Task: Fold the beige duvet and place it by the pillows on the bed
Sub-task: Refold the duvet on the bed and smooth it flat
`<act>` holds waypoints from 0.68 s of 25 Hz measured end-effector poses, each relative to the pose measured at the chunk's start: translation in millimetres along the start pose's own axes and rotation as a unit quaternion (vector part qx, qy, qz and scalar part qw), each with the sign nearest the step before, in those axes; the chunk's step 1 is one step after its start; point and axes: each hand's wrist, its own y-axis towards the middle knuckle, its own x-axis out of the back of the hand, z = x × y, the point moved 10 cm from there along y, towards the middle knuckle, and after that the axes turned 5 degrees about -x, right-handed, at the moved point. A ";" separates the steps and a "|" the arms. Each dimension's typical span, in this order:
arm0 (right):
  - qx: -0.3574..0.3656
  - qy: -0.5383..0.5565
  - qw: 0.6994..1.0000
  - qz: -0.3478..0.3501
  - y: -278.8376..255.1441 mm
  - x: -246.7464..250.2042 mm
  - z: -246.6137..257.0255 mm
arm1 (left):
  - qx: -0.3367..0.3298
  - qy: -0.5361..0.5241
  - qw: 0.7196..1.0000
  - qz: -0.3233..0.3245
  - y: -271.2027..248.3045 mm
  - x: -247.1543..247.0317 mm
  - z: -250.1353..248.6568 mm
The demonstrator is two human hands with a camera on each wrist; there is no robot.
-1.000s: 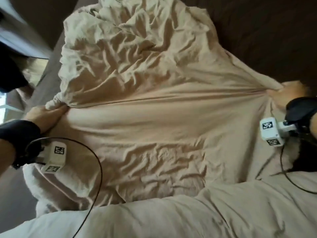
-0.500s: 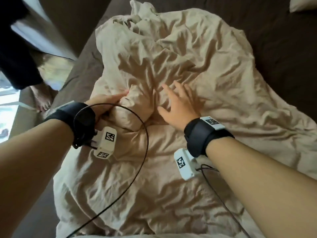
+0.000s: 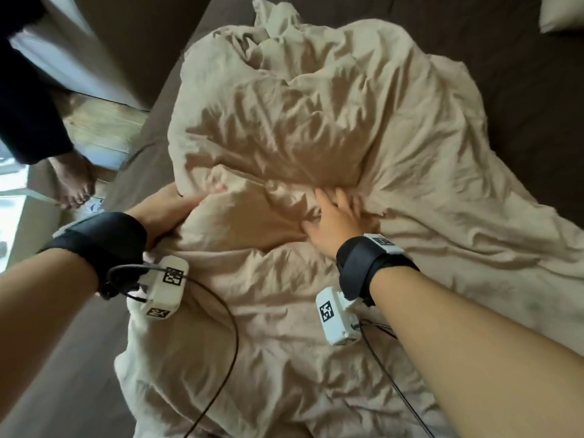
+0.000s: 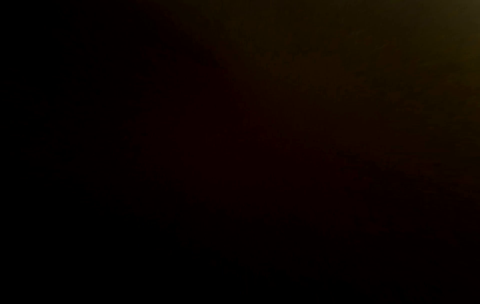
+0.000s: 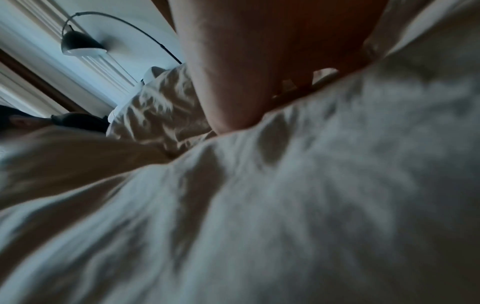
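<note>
A crumpled beige duvet (image 3: 316,137) lies heaped across a bed with a dark brown sheet (image 3: 521,99). The person's right hand (image 3: 335,221) presses flat on the duvet's middle, fingers spread and straight. Their left hand (image 3: 164,210) reaches into a fold at the duvet's left edge; its fingers are buried in the cloth, so whether they grasp it cannot be told. A pale pillow corner (image 3: 561,14) shows at the far right. A bare foot (image 3: 72,181) stands on the floor beside the bed. The left wrist view is dark.
</note>
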 end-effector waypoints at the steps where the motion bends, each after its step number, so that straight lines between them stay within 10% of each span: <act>1: 0.004 -0.011 1.000 0.008 -3.4 -0.2 -0.4 | -0.023 0.039 0.999 -0.018 0.1 10.9 -2.5; 5: 0.031 0.054 0.997 -0.034 -13.9 55.2 -21.6 | -0.003 0.318 0.930 -0.183 13.9 66.6 -5.0; 10: -0.048 0.116 0.931 -0.342 -23.1 210.2 -142.7 | -0.230 0.468 0.836 -0.171 11.2 -69.6 -143.2; 13: -0.160 0.120 0.940 -0.276 0.0 219.7 -225.8 | -0.323 0.481 0.814 -0.025 -4.5 -222.1 -206.5; 17: -0.192 0.056 0.968 -0.150 19.6 167.5 -262.6 | -0.236 0.502 0.829 0.071 25.2 -340.4 -188.6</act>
